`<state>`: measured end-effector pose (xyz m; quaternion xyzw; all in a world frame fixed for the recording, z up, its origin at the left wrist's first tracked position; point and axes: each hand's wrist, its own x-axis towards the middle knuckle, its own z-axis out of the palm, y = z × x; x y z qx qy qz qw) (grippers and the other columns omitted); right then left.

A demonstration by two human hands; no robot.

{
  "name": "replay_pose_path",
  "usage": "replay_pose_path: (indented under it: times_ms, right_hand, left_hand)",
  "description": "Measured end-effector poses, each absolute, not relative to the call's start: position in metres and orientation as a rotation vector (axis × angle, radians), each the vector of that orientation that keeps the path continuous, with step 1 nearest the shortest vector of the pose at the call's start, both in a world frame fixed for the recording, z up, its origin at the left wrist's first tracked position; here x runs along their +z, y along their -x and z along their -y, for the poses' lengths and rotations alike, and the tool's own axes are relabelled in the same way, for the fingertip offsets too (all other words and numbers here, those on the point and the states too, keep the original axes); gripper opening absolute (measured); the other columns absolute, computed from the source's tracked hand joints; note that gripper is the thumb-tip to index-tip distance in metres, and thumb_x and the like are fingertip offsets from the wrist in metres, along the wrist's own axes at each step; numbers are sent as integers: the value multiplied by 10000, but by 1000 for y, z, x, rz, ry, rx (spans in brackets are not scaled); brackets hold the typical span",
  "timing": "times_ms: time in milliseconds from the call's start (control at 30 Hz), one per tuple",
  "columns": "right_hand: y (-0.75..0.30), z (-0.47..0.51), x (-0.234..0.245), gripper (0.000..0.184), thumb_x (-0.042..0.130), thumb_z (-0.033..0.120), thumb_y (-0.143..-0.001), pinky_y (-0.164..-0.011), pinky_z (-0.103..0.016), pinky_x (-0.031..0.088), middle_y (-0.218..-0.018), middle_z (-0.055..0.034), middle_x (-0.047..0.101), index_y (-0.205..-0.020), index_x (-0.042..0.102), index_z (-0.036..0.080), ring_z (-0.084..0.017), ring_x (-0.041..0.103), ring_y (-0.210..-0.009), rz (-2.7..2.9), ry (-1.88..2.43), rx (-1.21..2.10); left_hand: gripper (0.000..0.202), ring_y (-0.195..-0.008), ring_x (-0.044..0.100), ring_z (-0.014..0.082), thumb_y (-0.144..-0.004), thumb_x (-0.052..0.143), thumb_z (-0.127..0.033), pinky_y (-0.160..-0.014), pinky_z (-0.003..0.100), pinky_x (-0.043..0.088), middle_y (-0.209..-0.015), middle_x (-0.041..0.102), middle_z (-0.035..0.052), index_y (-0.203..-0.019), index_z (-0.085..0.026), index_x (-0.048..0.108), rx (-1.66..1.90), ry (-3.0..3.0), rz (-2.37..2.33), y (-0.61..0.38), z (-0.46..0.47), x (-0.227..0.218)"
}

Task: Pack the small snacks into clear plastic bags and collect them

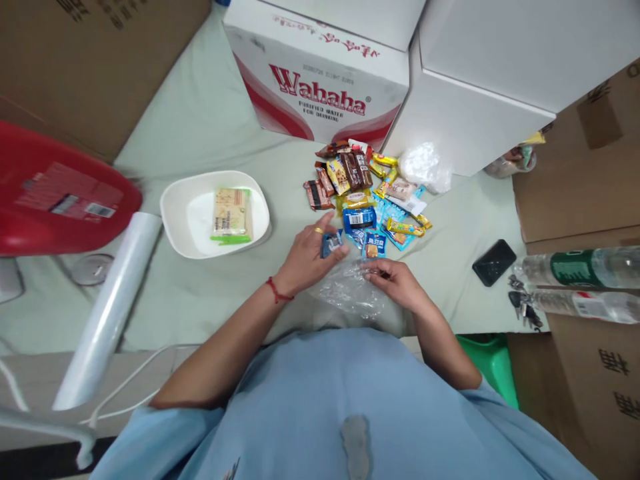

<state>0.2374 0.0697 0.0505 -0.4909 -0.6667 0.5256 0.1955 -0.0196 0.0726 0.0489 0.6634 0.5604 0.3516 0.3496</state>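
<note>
My left hand (311,255) lies over the near left side of a pile of snacks, its thumb and fingers apart around a small blue snack packet (331,244). I see no firm grip on that packet. My right hand (400,283) pinches the rim of a crumpled clear plastic bag (353,290) lying in front of the pile. Just beyond the bag are a blue packet with a food picture (374,245) and a dark blue packet with a barcode (359,219). Brown wrapped bars (353,171) and yellow wrapped sticks (400,228) make up the rest.
To the left stands a white plastic basin (173,220) holding a green-edged cracker packet (231,215). A plastic film roll (107,310) and red container (65,193) lie further left. Behind is a Wahaha carton (320,80). A phone (494,263), keys (523,303) and bottles (585,268) are right.
</note>
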Motion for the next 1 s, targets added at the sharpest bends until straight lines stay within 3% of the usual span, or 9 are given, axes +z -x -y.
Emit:
replay_pose_path:
  times_ms: [67, 167, 400, 500, 633, 767, 900, 1000]
  right_hand:
    - [-240, -70, 53, 309, 707, 432, -887, -733, -310, 495, -918, -40, 756, -1092, 802, 220, -184, 639, -765, 1873, 1394, 1438]
    - [-253, -71, 53, 324, 730, 465, -876, -697, -303, 486, -838, -23, 735, -1087, 794, 228, -181, 624, -725, 1787, 1468, 1433]
    - [-298, -71, 48, 381, 797, 521, -813, -721, -304, 494, -808, -8, 717, -1027, 773, 207, -167, 623, -728, 1561, 1564, 1442]
    - [-313, -70, 51, 389, 798, 530, -817, -739, -312, 506, -820, -15, 718, -1018, 760, 199, -172, 634, -755, 1549, 1589, 1442]
    - [-333, -75, 63, 416, 744, 559, -870, -791, -348, 543, -967, -60, 755, -1100, 768, 213, -211, 680, -866, 1805, 1543, 1488]
    - [-340, -97, 78, 400, 672, 565, -935, -905, -395, 545, -1184, -101, 741, -1163, 777, 254, -261, 687, -1045, 2046, 1546, 1159]
    - [-317, -127, 77, 416, 528, 561, -1015, -944, -396, 506, -1178, -90, 760, -1153, 758, 243, -272, 684, -1072, 2067, 1528, 985]
    - [-289, -140, 66, 462, 469, 552, -1033, -816, -329, 468, -1003, -95, 773, -969, 757, 197, -241, 679, -911, 2250, 1576, 992]
  left_hand:
    - [449, -868, 672, 218, -879, 660, -507, -847, 348, 506, -930, 748, 34, -1218, -213, 687, 810, -1695, -1376, 14, -82, 47]
    - [299, -625, 543, 150, -910, 601, -489, -624, 279, 414, -688, 636, -13, -896, -206, 697, 910, -1507, -1415, 11, -87, 40]
    - [372, -555, 421, 121, -941, 592, -560, -559, 264, 348, -596, 493, -48, -818, -211, 629, 1184, -1072, -1498, 11, -83, 24]
    - [362, -569, 417, 116, -946, 600, -551, -571, 259, 358, -615, 494, -51, -841, -206, 637, 1248, -1006, -1541, 7, -82, 19]
    - [336, -736, 556, 142, -952, 619, -525, -681, 269, 453, -812, 632, 4, -935, -206, 720, 1265, -1153, -1566, 5, -79, 20]
    - [259, -942, 639, 184, -961, 658, -459, -860, 322, 508, -1003, 701, 58, -1013, -233, 773, 1288, -1371, -1440, 4, -75, 29]
    - [252, -1061, 684, 216, -988, 637, -433, -981, 368, 510, -1044, 757, 81, -981, -222, 774, 1246, -1424, -1287, 2, -67, 40]
    - [245, -1183, 681, 247, -989, 640, -414, -1064, 401, 494, -1127, 768, 100, -964, -210, 772, 1225, -1425, -1209, 4, -62, 45]
